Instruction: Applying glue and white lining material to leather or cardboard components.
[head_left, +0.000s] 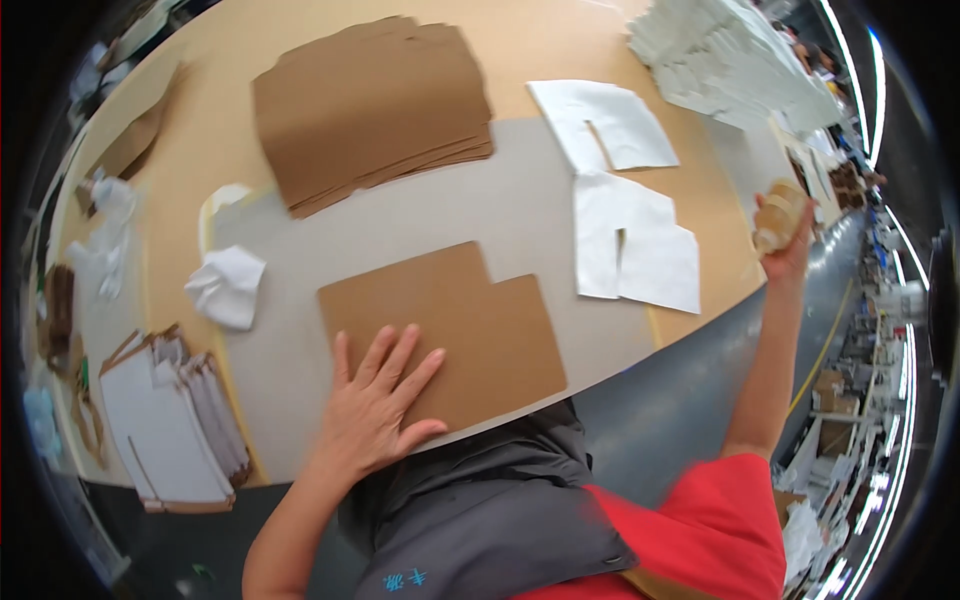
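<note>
Flat on the table in front of me lies a brown sheet [480,330] with a notch cut from its far right corner. My left hand [380,400] rests on its near left part, fingers spread. Out to the right, past the table's edge, my right hand [790,250] is closed around a squeeze bottle [780,215] of yellowish stuff, its narrow tip pointing down and left. Two white slotted pieces lie between the brown sheet and the bottle: the nearer white piece [645,250] and the farther white piece [625,125], their edges meeting.
A stack of brown sheets [370,100] lies at the far middle. White pieces are piled [735,60] at the far right. A crumpled white cloth [228,287] sits left of the brown sheet. White-and-brown pieces are stacked [170,430] at the near left, by the table [290,400] edge.
</note>
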